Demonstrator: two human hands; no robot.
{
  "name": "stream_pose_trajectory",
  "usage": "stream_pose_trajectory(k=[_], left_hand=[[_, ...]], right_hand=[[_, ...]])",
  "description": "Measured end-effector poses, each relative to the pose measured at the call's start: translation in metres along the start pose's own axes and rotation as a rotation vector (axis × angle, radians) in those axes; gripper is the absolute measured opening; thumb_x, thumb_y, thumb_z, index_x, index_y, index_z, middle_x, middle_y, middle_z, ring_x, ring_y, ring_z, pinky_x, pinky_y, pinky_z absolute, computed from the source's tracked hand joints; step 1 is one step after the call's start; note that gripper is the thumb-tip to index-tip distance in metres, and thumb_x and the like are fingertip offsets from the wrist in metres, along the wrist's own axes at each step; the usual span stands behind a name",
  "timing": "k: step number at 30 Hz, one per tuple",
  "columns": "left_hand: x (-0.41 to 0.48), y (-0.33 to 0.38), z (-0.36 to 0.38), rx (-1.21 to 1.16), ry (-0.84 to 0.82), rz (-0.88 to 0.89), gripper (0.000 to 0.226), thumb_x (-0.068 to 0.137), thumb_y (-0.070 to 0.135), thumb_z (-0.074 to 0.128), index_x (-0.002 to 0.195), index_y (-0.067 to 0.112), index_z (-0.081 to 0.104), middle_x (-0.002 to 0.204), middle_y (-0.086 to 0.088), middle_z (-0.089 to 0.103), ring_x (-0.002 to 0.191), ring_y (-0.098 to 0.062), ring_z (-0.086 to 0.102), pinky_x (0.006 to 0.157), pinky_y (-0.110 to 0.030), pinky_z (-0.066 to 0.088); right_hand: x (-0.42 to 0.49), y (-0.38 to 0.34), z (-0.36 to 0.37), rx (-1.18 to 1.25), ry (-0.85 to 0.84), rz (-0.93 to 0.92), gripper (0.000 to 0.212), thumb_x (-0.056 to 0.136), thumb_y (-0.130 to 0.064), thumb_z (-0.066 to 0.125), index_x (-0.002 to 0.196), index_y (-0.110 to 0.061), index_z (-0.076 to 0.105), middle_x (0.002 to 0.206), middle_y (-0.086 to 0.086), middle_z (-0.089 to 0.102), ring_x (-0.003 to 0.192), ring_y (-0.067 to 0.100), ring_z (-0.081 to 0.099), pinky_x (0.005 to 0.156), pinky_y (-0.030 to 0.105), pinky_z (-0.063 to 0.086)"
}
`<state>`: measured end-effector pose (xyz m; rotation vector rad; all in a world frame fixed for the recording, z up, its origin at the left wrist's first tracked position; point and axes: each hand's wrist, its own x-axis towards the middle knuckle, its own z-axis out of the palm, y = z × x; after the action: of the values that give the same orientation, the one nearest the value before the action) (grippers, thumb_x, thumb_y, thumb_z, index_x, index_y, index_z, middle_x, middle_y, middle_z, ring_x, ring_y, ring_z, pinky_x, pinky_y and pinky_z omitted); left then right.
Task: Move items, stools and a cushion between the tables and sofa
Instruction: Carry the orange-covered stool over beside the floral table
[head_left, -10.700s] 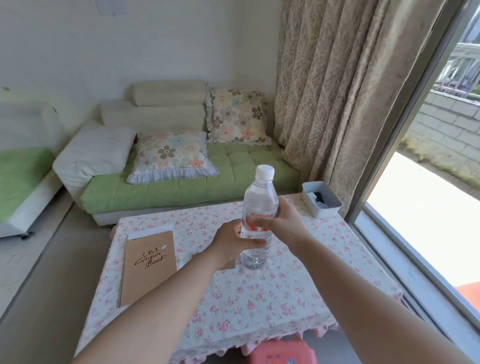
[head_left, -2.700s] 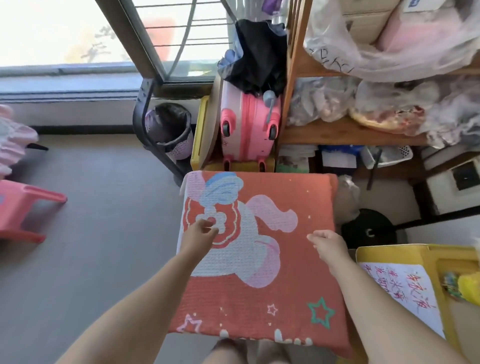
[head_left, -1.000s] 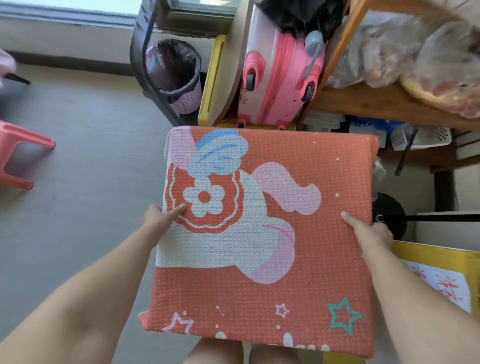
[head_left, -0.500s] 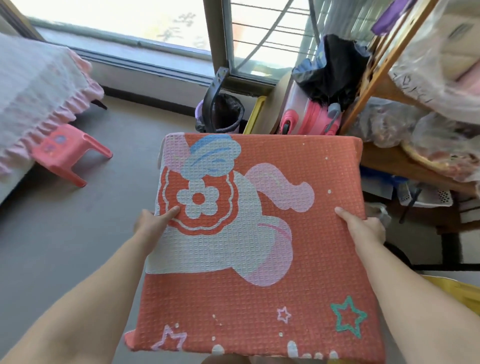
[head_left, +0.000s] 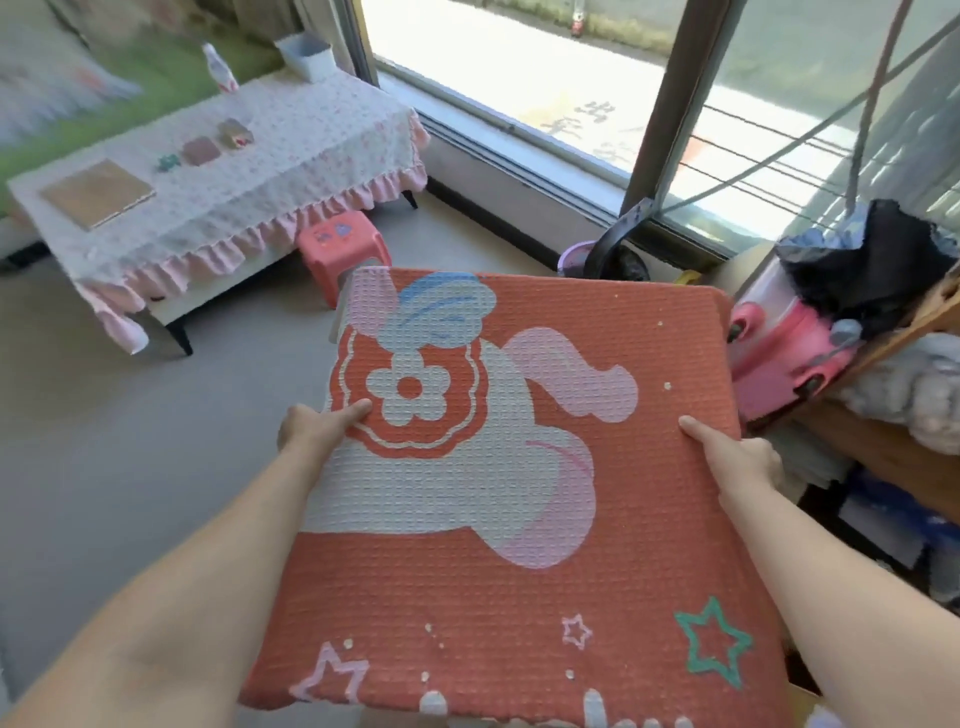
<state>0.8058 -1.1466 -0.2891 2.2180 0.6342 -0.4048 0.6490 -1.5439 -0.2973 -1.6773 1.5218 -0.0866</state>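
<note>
- Fabric first: the square, coral-red waffle-weave cushion (head_left: 519, 545) is held off the grey floor between your two hands. It lies nearly flat with its printed face up, showing a white and pink cartoon figure, a flower and outlined stars.
- Your left hand (head_left: 311, 426) grips the cushion's left edge. The thumb lies flat on the knobbly weave and the other fingers curl underneath, out of sight.
- Your right hand (head_left: 737, 457) grips the right edge the same way, thumb on top and fingers tucked below.
- Well beyond your left fingertips stands a small pink plastic stool (head_left: 343, 249) with a flat square seat. It sits at the frilled pink hem of a low table draped in white floral cloth (head_left: 311, 156).
- On that cloth, far from your fingers, lie a flat brown notebook (head_left: 96, 193), an upright clear plastic bottle (head_left: 218, 67) and a white rectangular tub (head_left: 306, 54). The small items between them are too blurred to name.
- Near your right fingers leans a glossy pink hard-shell suitcase (head_left: 779, 353), beside a wooden shelf (head_left: 883, 447).
</note>
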Motion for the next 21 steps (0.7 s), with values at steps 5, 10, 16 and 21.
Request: stream_pose_trajectory(k=[5,10,16,21], left_hand=[[0.0,-0.049,-0.065,-0.092,0.104,-0.113,0.072,0.066,0.051,0.078,0.11,-0.003,0.06,0.117,-0.02,0.064,0.107,-0.037,0.06,0.09,-0.039,0.047],[0.005,-0.103,-0.132,-0.232,0.172,-0.219,0.069,0.063,0.049,0.08,0.108,0.001,0.063,0.114,-0.017,0.066,0.103,-0.035,0.063,0.095,-0.043,0.05],[0.016,-0.156,-0.211,-0.32,0.266,-0.272,0.063,0.063,0.047,0.081,0.103,0.001,0.065,0.108,-0.016,0.068,0.097,-0.035,0.065,0.092,-0.043,0.052],[0.031,-0.203,-0.288,-0.43,0.325,-0.319,0.056,0.065,0.044,0.081,0.096,0.001,0.064,0.1,-0.015,0.069,0.086,-0.033,0.066,0.079,-0.039,0.054]], right_hand=[[-0.047,-0.044,0.044,-0.09,-0.107,-0.132,0.086,0.056,-0.058,0.078,0.107,0.009,0.06,0.114,0.025,0.062,0.104,0.038,0.06,0.081,0.036,0.046],[-0.106,-0.081,0.103,-0.168,-0.194,-0.233,0.092,0.056,-0.06,0.078,0.113,0.009,0.056,0.12,0.025,0.059,0.111,0.039,0.056,0.081,0.037,0.044],[-0.18,-0.109,0.172,-0.185,-0.277,-0.259,0.098,0.045,-0.062,0.079,0.115,0.003,0.056,0.119,0.02,0.058,0.109,0.039,0.056,0.089,0.042,0.044],[-0.255,-0.134,0.238,-0.243,-0.35,-0.331,0.098,0.044,-0.063,0.078,0.116,-0.001,0.055,0.117,0.018,0.06,0.107,0.037,0.058,0.086,0.04,0.046]])
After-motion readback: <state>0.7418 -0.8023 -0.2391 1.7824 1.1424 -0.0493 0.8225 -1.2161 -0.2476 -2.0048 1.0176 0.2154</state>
